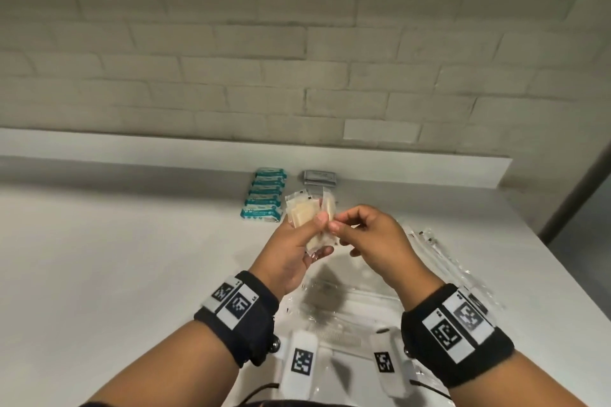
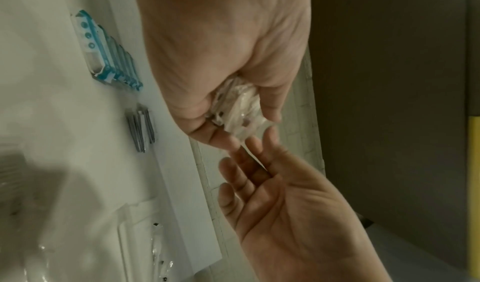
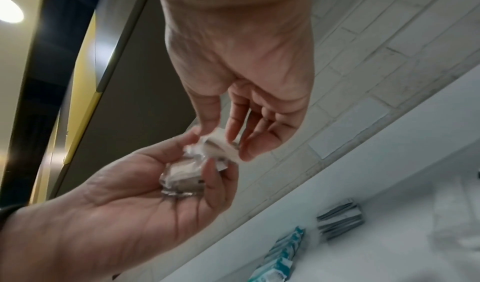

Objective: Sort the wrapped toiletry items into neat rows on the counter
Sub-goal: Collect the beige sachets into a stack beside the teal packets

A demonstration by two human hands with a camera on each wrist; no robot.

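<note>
1. A small bunch of clear-wrapped cream soap bars (image 1: pixel 305 220) was held above the white counter (image 1: pixel 132 258), gripped in the left hand (image 1: pixel 291 254) with the thumb pressed on top and the fingers curled beneath.
2. One wrapped bar at the right edge of the bunch was pinched between the thumb and forefinger of the right hand (image 1: pixel 370 235); its other fingers were loosely curled.
3. In the right wrist view, the wrapped bars (image 3: pixel 187 173) were seen lying across the left palm, with the right fingertips (image 3: pixel 231 134) closed on the uppermost wrapper.
4. A neat row of teal-and-white wrapped packets (image 1: pixel 264 195) was laid on the far part of the counter, just beside the backsplash ledge.
5. A stack of flat grey sachets (image 1: pixel 319 178) was set just right of the teal row.
6. Long clear-wrapped items (image 1: pixel 439 258) were spread on the counter to the right, and crumpled clear plastic packaging (image 1: pixel 347 307) lay near, below the hands.
</note>
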